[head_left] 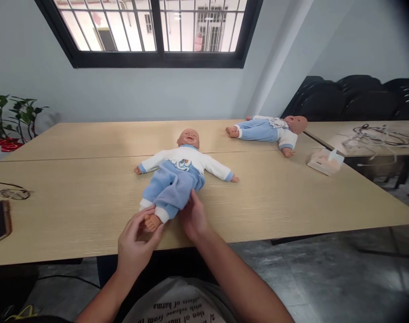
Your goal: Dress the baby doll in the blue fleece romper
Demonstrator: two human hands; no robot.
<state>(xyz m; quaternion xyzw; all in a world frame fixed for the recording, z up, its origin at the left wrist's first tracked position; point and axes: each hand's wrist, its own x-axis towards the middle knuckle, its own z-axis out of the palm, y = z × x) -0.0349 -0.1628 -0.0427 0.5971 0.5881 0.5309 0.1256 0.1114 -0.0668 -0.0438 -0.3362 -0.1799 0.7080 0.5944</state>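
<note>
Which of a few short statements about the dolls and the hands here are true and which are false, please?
1. The near doll lies face up on the table. True.
2. The left hand rests flat on the table. False: it grips the near doll's bare foot.
3. The right hand pinches the near doll's blue trousers. True.
4. The far doll sits upright. False: it lies flat on the table.
</note>
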